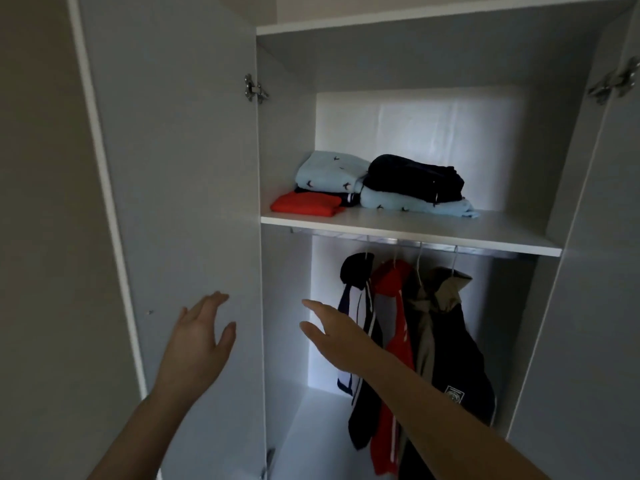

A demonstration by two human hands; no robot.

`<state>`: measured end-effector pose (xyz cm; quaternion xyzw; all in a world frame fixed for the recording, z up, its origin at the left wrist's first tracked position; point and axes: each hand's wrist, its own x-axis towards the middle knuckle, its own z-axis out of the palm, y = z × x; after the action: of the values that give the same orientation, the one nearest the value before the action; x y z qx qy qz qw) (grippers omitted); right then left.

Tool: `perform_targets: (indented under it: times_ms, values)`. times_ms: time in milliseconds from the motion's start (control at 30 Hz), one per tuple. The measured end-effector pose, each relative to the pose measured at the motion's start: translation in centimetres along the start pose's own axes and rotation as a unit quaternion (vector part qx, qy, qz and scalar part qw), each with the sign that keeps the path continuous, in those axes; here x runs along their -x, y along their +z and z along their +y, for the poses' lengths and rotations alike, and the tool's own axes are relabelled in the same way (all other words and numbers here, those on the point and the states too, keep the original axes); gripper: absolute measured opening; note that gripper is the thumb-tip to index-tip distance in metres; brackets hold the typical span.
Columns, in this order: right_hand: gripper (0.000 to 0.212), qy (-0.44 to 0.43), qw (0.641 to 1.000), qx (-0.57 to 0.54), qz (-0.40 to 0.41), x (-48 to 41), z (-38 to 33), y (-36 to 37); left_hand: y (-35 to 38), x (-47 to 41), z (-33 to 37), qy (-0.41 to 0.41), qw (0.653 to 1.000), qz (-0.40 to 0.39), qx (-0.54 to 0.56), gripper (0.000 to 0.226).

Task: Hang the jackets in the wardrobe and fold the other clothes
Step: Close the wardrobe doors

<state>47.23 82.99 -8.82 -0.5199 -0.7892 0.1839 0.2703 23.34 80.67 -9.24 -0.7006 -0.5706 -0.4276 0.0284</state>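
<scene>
The white wardrobe stands open in front of me. Three jackets hang from the rail (450,247) under the shelf: a navy and white one (358,299), a red one (398,327) and a dark navy and tan one (450,344). Folded clothes lie on the shelf (415,233): a red piece (306,204), light blue pieces (329,173) and a dark navy piece (414,178). My left hand (199,337) is open, fingers spread, in front of the left door's inner face. My right hand (332,332) is open and empty, reaching into the hanging space left of the jackets.
The left door (173,168) is swung out, its hinge (255,89) near the top. The right door (595,271) is also open at the frame edge. A beige wall (41,237) lies to the left. The wardrobe floor (311,434) shows below the jackets.
</scene>
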Motion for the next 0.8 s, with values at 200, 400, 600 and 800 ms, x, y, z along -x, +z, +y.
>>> perform_targets:
  times_ms: [200,400,600,800]
  values:
    - [0.058,-0.038,0.999,0.003,-0.003,0.0,-6.6,4.1,-6.1,0.4,-3.6,-0.016,0.988,0.156,-0.001,0.028]
    - [0.075,-0.046,0.999,-0.014,-0.017,-4.0,-11.9,9.6,-8.3,-3.7,-12.0,-0.121,0.965,0.220,0.078,0.038]
    - [0.093,0.018,0.997,-0.076,-0.004,-11.0,-16.7,17.0,-9.2,-9.4,-17.4,-0.087,0.971,0.041,0.221,0.020]
    - [0.105,0.080,0.989,-0.111,0.048,-14.8,-18.0,22.7,-9.1,-12.7,-19.2,-0.080,0.956,-0.026,0.280,0.018]
